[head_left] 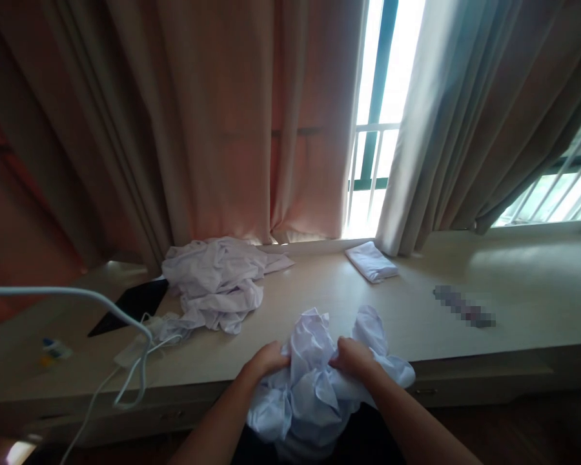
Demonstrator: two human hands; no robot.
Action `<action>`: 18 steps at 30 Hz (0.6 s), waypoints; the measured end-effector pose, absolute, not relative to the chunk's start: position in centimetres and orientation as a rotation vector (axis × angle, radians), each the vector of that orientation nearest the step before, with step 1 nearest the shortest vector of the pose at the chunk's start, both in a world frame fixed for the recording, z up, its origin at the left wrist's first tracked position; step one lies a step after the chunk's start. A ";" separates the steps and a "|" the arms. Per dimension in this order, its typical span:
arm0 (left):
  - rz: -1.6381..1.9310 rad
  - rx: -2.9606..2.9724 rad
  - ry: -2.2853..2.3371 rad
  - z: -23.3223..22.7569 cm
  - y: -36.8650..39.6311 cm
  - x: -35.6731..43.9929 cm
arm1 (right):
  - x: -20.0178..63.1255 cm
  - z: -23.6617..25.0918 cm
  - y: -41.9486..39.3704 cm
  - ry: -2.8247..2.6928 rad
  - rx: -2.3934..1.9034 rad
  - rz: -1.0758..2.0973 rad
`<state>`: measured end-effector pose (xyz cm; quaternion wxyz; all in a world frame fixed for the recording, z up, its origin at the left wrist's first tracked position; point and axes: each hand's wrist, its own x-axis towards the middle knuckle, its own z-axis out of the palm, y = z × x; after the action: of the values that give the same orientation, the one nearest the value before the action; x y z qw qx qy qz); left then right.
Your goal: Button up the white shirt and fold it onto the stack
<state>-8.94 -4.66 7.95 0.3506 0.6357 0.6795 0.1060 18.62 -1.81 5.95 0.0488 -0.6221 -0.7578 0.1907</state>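
Between my two hands a crumpled white garment (314,394) is bunched up over the front edge of the desk, in front of my body. My left hand (270,359) grips its left side, the fingers partly buried in the fabric. On the other side my right hand (354,359) is closed round a gathered fold. The garment's exact kind is hidden by the folds. Farther back on the left lies a heap of rumpled white cloth (217,274). A folded white cloth (372,261) rests near the window side of the desk.
A white cable (101,298) arcs across the left, near a white power strip (130,349). A black flat object (130,305) and a small bottle (55,349) lie left on the desk (310,284). A blurred-out item (465,307) lies right. Curtains (232,129) hang behind.
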 end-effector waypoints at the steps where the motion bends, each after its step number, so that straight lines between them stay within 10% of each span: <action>1: 0.274 1.668 1.714 8.5 -4.7 -8.9 | 18.5 6.1 -1.8 -2.331 -1.870 0.591; 14: 1.456 2.008 1.743 26.2 -2.5 -14.8 | 21.8 22.3 3.6 -1.944 -1.563 0.139; 18: 1.379 2.032 1.825 25.2 -3.9 -17.6 | 24.7 23.7 2.1 -1.932 -1.428 -0.107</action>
<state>-17.55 -3.88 25.23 0.0407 0.6636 0.5959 0.4504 24.66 2.10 23.68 0.3600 -0.5540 -0.7495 -0.0417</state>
